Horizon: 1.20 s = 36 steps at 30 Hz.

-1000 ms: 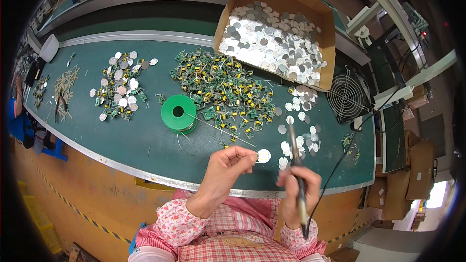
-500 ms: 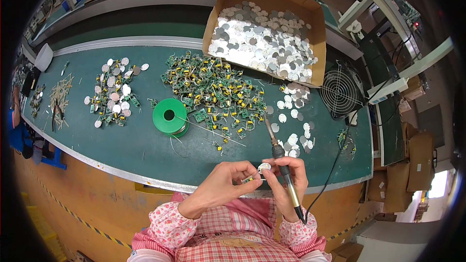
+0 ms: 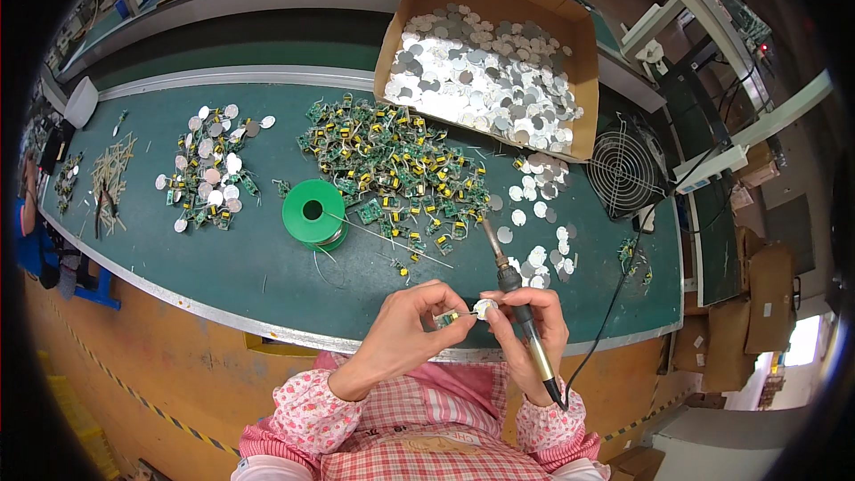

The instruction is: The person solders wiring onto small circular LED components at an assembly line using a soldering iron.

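Note:
Close to the bench's front edge, my left hand (image 3: 405, 330) is closed on a small green circuit board (image 3: 447, 318) with a yellow part. My right hand (image 3: 533, 331) pinches a round white disc (image 3: 485, 308) between thumb and forefinger. The same hand also carries a soldering iron (image 3: 526, 321), its tip pointing away from me over the bench. A thin wire spans the small gap between the board and the disc. Just beyond my left hand, a green spool of solder wire (image 3: 313, 214) has a straight length of wire sticking out to the right.
A big heap of circuit boards (image 3: 392, 156) fills the middle. Boards with discs attached (image 3: 209, 169) lie left. An open cardboard box of discs (image 3: 592, 80) stands at the back, loose discs (image 3: 536, 258) before it. A round-grilled fan (image 3: 626, 169) sits right; the iron's cord (image 3: 614, 303) runs there.
My left hand has lifted slightly and turned, bringing the board's wire up to the disc. The right hand has barely moved. The person across the bench has shifted an arm.

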### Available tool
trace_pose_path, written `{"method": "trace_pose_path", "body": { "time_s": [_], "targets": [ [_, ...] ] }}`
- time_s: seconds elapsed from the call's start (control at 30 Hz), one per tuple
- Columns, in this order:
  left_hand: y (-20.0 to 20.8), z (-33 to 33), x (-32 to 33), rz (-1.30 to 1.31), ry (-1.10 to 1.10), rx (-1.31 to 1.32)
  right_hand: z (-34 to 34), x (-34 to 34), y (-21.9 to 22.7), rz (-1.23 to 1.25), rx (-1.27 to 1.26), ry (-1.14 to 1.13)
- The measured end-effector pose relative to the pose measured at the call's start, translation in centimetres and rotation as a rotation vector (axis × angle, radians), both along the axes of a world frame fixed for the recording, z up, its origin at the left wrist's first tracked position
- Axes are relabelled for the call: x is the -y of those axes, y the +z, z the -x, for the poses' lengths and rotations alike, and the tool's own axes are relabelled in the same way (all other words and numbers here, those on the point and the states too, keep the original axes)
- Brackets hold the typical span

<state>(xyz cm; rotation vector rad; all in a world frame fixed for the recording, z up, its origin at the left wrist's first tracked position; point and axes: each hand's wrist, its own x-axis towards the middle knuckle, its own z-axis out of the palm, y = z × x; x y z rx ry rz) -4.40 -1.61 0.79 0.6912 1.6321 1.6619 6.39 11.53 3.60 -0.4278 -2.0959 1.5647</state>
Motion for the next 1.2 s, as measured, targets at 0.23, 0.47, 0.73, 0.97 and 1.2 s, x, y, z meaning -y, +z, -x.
{"method": "trace_pose_path", "body": {
  "time_s": [0.23, 0.47, 0.73, 0.97, 1.2],
  "targets": [
    [1.6, -0.2, 0.0, 0.068, 0.051, -0.204, -0.1, -0.2, 0.1, -0.026, 0.019, 0.021],
    [1.9, 0.2, 0.1, 0.115, -0.021, -0.168, -0.2, -0.7, 0.5, -0.082, 0.049, 0.048],
    [1.3, 0.2, 0.0, 0.077, -0.005, -0.149, 0.1, -0.8, 0.8, -0.042, 0.092, 0.069],
    [0.9, 0.2, -0.2, 0.062, 0.045, -0.073, 0.2, -0.9, 0.6, -0.198, 0.076, 0.027],
    [-0.5, 0.2, -0.9, -0.065, 0.266, 0.241, -2.2, 0.0, 1.3, -0.237, -0.120, -0.162]
  ]
}}
